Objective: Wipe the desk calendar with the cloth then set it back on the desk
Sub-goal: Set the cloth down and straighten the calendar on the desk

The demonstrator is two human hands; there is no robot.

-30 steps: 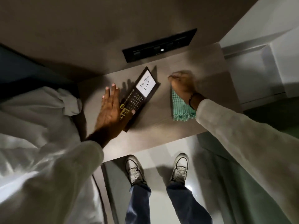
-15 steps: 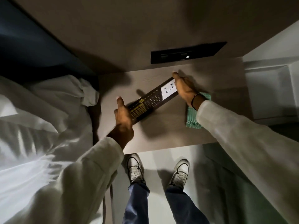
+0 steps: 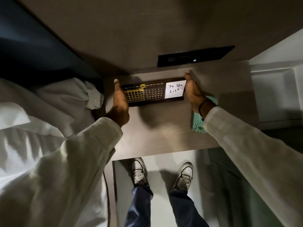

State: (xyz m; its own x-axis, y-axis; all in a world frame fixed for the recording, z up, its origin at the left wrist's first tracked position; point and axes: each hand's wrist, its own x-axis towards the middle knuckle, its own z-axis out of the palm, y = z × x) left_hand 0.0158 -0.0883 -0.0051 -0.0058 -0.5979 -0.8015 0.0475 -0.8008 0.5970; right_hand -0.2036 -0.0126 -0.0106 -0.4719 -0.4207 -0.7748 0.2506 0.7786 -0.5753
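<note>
Gripping desk calendar ends | hands | note: "To Do List"

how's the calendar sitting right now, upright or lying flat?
Upright, as far as the view shows: the calendar faces the camera, date grid and note readable, with the left hand and right hand at its ends.

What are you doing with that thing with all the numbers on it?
A person is holding a desk calendar by its two ends, left hand on one end and right hand on the other, at the back of a dark desk. The green cloth lies on the desk under the right wrist, not in use.
</note>
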